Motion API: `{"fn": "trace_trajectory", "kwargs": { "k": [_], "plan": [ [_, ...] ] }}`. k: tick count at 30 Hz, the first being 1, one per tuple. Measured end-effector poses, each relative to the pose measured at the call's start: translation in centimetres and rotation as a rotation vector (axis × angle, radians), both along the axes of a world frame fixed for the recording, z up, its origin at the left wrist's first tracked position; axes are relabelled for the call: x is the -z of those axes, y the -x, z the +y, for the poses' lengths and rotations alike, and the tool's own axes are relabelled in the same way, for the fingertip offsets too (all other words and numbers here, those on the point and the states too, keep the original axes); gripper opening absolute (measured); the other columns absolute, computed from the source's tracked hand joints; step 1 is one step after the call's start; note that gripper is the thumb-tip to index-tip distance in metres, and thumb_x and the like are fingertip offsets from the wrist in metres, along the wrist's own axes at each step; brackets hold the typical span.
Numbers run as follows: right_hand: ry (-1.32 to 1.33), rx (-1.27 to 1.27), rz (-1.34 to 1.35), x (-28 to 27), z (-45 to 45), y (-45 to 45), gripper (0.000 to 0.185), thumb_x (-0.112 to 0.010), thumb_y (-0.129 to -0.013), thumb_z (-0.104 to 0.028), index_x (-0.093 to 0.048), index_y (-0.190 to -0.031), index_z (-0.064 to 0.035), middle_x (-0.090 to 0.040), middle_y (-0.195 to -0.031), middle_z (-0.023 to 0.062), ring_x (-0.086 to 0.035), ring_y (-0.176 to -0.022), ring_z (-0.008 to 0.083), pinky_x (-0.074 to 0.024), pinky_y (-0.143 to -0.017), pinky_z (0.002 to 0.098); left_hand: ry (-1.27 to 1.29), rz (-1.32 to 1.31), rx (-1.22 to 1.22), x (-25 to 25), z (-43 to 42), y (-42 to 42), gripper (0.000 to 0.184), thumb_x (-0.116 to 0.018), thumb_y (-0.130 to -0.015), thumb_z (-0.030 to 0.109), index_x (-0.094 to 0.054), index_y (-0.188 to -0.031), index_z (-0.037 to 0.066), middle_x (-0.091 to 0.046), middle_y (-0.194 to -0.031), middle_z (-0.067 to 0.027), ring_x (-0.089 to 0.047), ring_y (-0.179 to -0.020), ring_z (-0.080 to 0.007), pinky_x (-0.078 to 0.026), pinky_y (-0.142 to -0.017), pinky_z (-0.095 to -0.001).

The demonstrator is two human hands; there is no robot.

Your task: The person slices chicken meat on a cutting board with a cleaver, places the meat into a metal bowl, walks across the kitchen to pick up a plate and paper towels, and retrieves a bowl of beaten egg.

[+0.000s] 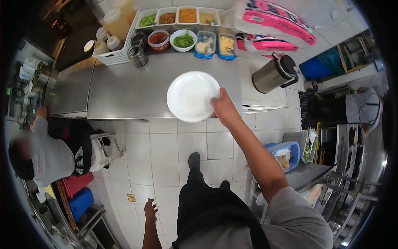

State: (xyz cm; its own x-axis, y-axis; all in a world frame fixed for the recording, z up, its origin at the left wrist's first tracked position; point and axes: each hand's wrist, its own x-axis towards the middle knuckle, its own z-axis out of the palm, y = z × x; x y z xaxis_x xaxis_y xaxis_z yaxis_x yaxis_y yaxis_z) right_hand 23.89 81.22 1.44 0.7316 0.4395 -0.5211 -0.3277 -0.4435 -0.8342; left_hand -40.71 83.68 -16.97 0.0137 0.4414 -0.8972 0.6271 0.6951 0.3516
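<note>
A round white plate (192, 96) is held level at the front edge of the steel counter (124, 89). My right hand (222, 107) grips its right rim, the thumb over the top and the other fingers hidden beneath. Whether the plate touches the counter I cannot tell. My left hand (151, 210) hangs low above the tiled floor, holding nothing, its fingers loosely apart. Behind the plate stand a white bowl of chopped greens (183, 40), a bowl of red sauce (159, 40) and two blue-based tubs, one with diced yellow food (226, 45).
A white basket of bottles (114, 57) stands at the counter's back left. Several food trays (187, 15) line the back. A steel thermos (273, 72) and pink packages (273, 25) are to the right. One person (58, 155) sits left; another (360, 108) stands far right.
</note>
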Motion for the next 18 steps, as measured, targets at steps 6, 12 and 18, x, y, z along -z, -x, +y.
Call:
{"fn": "trace_trajectory", "kwargs": {
  "k": [6, 12, 18],
  "plan": [
    [0.022, -0.015, -0.301, 3.2, -0.4, -1.7, 0.05, -0.069, -0.095, -0.02, -0.054, -0.137, 0.0037, -0.07, -0.104, 0.0224, -0.074, -0.091, 0.0295, -0.0579, -0.063, 0.0448, -0.038, -0.011, 0.028, 0.4, 1.1, -0.7, 0.074, -0.048, -0.108, 0.068, -0.055, -0.154, 0.01, -0.049, -0.163, -0.0121, -0.05, -0.142, -0.0404, -0.044, -0.111, -0.0587],
    [-0.094, -0.246, -0.44, 0.7, -18.1, 7.6, 0.025, -0.072, -0.099, -0.027, -0.073, -0.094, -0.0032, -0.073, -0.098, 0.0207, -0.072, -0.093, 0.0408, -0.0567, -0.085, 0.05, 0.072, 0.096, 0.194, 2.8, 0.7, -0.1, 0.072, -0.053, -0.105, 0.069, -0.056, -0.153, 0.016, -0.05, -0.158, -0.0042, -0.049, -0.135, -0.0333, -0.043, -0.103, -0.0532],
    [0.182, 0.01, -0.725, -8.7, -49.6, 18.8, 0.02, -0.071, -0.098, -0.011, -0.074, -0.116, -0.0029, -0.073, -0.122, 0.0182, -0.072, -0.107, 0.0378, -0.0574, -0.093, 0.045, 0.083, -0.05, 0.618, -0.8, -6.1, -9.1, 0.083, -0.057, -0.109, 0.059, -0.03, -0.169, 0.008, -0.031, -0.172, -0.0176, -0.029, -0.155, -0.0508, -0.035, -0.123, -0.062]
  ]
}}
